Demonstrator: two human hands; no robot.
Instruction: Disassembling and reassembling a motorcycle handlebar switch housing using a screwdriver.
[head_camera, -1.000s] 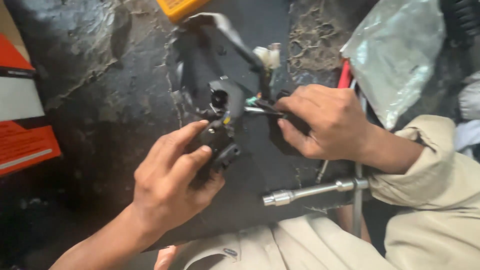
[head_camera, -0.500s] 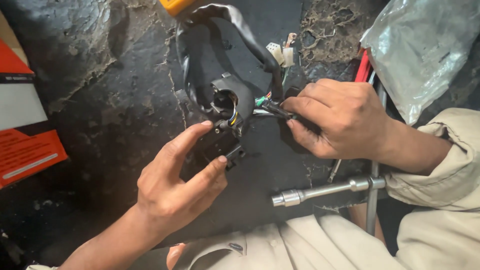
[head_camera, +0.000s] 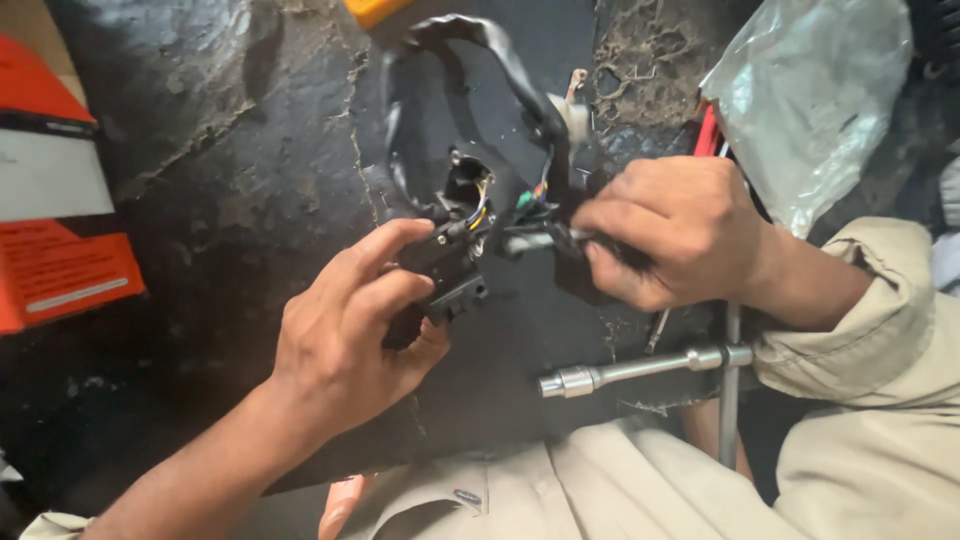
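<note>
While hands (head_camera: 500, 270) grip switch (head_camera: 455, 260) — wires exposed

Left hand (head_camera: 345, 335) fingers curled, gripping; right hand (head_camera: 665, 230) fisted, clenched.

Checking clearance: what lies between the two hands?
Head view: left hand holds the black switch housing; a metal tool shaft bridges it to the right hand.
</note>
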